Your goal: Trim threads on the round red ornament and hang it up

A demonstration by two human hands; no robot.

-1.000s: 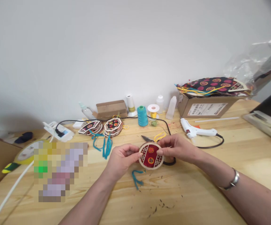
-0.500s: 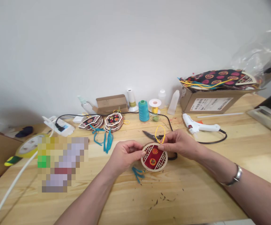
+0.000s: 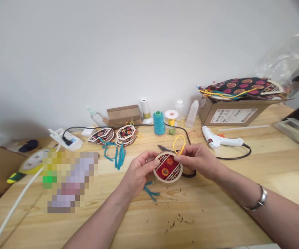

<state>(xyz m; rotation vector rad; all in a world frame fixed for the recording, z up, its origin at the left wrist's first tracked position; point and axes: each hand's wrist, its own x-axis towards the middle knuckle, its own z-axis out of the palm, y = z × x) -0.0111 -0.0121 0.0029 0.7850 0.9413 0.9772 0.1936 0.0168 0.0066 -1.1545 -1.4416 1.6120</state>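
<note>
Clearly light and thin, the round ornament (image 3: 167, 167) wants edge holds: your left hand (image 3: 139, 172) and right hand (image 3: 198, 159) fingers pinch its rim.

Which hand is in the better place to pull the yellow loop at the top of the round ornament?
Probably the right hand. Its fingertips already pinch the top edge of the round ornament, right where the yellow loop comes out. The left hand grips the ornament's left edge, farther from the loop.

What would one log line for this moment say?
left hand: grips ornament | right hand: pinches yellow loop | scissors behind
</note>
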